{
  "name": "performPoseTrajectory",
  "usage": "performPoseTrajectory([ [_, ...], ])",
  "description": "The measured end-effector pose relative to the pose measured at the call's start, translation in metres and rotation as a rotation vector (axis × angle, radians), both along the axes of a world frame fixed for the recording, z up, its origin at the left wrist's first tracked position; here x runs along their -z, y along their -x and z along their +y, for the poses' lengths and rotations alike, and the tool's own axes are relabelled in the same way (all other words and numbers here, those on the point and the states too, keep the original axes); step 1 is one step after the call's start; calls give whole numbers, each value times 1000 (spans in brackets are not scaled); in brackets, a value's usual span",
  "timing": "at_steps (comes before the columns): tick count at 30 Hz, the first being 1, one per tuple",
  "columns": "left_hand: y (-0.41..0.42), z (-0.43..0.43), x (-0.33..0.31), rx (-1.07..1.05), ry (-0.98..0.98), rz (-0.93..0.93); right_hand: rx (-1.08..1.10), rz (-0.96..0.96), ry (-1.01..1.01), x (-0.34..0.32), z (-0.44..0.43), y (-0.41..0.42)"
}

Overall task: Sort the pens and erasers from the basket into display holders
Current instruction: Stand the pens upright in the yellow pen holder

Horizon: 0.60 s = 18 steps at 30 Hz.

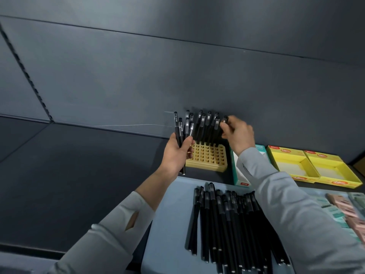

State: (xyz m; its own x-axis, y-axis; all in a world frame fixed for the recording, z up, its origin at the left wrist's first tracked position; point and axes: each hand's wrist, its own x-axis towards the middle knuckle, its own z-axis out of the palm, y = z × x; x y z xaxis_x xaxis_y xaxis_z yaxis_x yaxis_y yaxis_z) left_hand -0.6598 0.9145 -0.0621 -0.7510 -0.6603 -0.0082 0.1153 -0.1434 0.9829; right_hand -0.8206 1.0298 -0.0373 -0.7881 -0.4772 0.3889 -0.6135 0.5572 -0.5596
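The head view shows the left hand (176, 150) with its fingers curled round a bundle of black pens (184, 127). The pens are thin and round, with clear caps that point up. The bundle is held just beside the left edge of the pen holder (209, 157).

The pen holder is a low tan block, probably plastic, with a grid of small square holes on top. It stands on a dark matte shelf (98, 165) against the back wall. A row of standing pens (205, 125) fills the holes at its far side.

The right hand (238, 133) pinches the cap end of one pen (222, 124) at the right end of this row. Whether this pen's tip sits in a hole cannot be seen.

Nearer to the person, many loose pens (227, 224) lie side by side on a smooth pale blue surface (171, 204). At the right edge of it are small flat erasers (341, 204) in pink and green wrappers, a little blurred.

On the shelf, right of the holder, stands a teal card box (235, 171), partly hidden by the grey sleeve (276, 194). Next to it are two open yellow card boxes (284, 153) with white floors, touching each other.
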Motion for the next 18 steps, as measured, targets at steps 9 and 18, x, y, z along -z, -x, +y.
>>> performPoseTrajectory([
  [9, 10, 10, -7, 36, -35, 83, -157, 93, 187, -25, 1, -28],
  [18, 9, 9, -5, -56, -11, 32, -176, -469, 460, -37, 11, -21],
])
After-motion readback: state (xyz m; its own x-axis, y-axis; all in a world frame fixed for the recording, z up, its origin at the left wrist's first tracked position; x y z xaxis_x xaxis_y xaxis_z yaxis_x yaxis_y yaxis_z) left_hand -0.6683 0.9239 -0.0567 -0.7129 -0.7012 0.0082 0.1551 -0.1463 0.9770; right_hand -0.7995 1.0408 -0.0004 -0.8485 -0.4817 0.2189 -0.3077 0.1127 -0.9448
